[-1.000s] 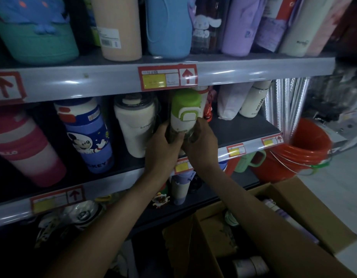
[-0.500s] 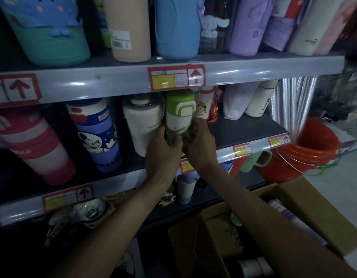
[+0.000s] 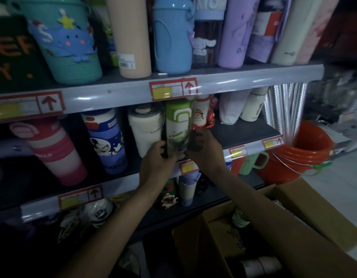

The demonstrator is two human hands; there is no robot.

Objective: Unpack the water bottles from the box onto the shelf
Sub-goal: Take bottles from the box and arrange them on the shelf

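A green-capped white water bottle in clear wrap (image 3: 177, 125) stands upright at the front of the middle shelf (image 3: 251, 129), between a cream tumbler (image 3: 146, 131) and a small cartoon bottle (image 3: 201, 113). My left hand (image 3: 156, 164) grips its lower left side. My right hand (image 3: 205, 147) grips its lower right side. The open cardboard box (image 3: 306, 201) sits on the floor at the lower right, with a pale bottle (image 3: 259, 266) and other dim items inside.
The top shelf (image 3: 113, 95) carries several tall bottles in a tight row. A Mickey bottle (image 3: 108, 141) and a pink tumbler (image 3: 55, 151) stand to the left. Stacked red buckets (image 3: 306, 153) sit on the floor at the right.
The bottle has moved further in and stands more upright between its neighbours. Both hands stay on its lower part. The view has shifted downward and closer.
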